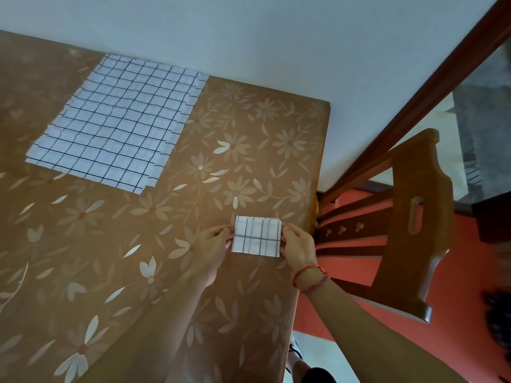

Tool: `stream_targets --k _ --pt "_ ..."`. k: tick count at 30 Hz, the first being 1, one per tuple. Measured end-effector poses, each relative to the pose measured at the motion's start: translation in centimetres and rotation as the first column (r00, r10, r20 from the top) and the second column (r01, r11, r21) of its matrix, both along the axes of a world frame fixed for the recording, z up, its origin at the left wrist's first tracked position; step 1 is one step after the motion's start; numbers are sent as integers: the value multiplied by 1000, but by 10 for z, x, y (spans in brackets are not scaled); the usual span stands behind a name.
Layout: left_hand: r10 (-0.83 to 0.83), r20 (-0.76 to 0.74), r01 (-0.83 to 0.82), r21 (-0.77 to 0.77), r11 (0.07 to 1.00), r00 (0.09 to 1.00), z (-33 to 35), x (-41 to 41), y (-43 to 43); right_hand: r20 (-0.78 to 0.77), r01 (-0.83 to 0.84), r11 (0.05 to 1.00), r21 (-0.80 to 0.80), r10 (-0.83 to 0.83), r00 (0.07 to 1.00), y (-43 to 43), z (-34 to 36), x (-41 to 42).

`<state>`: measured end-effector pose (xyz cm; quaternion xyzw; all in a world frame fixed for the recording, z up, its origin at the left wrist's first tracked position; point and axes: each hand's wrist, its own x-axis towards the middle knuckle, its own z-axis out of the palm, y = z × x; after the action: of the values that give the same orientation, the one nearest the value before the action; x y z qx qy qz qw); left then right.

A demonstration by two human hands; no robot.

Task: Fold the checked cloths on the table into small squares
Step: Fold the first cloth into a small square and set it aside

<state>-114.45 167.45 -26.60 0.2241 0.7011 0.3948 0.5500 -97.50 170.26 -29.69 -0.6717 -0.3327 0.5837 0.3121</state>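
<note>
Pinching folded checked cloth (257,236) at lower centre by its side edges, left hand (214,246) and right hand (297,246) apart, probably needing corners squared and creases pressed flat on table (249,128) before reaching for unfolded stack (119,120) upper left.

Pinching small folded white cloth with dark check lines (257,235) at both sides: left hand (213,246) on left edge, right hand (297,246) on right edge, fingers curled. Held low over brown flower-print table cover (110,244), near its right edge; cannot tell if resting on it. Wearing red thread bracelets (309,275) on right wrist. Well apart, far left on table: flat stack of larger unfolded white checked cloths (119,120), edges staggered. Right of table: brown wooden chair (414,217) on red floor (470,272).
</note>
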Motion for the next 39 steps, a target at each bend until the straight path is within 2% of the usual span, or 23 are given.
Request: stream_targets --k 13,25,35,39 --pt "-6 -28 6 -15 1000 1000 -4 -1 1 -98 76 997 -19 -77 992 -6 -6 -2" --pt "-21 -91 22 14 1000 996 1 -5 -5 -111 48 997 -66 -55 992 -5 0 3" --pt "-11 -167 8 -16 1000 986 5 -23 -30 -24 42 992 -122 -45 999 -14 13 4" --pt "-6 -168 5 -4 1000 986 10 -26 -44 -47 63 986 -152 -71 996 -20 20 1"
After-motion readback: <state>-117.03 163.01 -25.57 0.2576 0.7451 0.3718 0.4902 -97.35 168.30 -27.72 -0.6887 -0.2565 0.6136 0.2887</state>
